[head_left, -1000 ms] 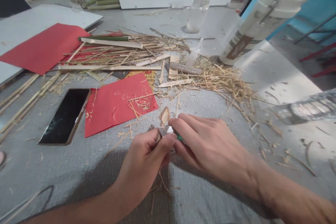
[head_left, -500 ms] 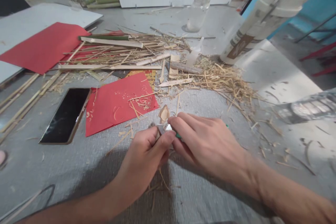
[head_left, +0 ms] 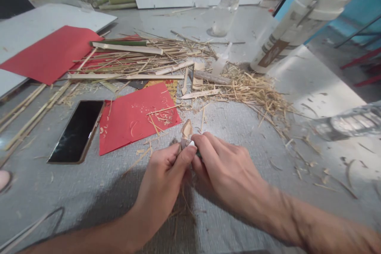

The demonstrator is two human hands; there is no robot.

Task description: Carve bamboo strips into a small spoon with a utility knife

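Two bare hands are close together above a grey, cloth-like surface [head_left: 110, 222]. The left hand [head_left: 163, 172] is closed in a tight pinch and seems to hold a small tan wooden piece with a pointed tip [head_left: 187, 128], which pokes out just past the fingers. The right hand [head_left: 224, 160] is curled around a small white and green thing [head_left: 189, 143]. Most of that is hidden, so I cannot tell what it is. The left thumb sits right by its white end, maybe to keep it steady, and the hands are so close probably because the pieces are tiny. Just ahead lies a flat sheet of red paper [head_left: 133, 129] with curly tan bits on top. A black, shiny phone [head_left: 76, 131] lies flat beside it, to the left, maybe to be safe from bumps. Farther back are a pile of long, thin brown sticks [head_left: 178, 52] and a messy heap of yellow straw [head_left: 268, 93], perhaps put there so they can be reached without getting in the way.
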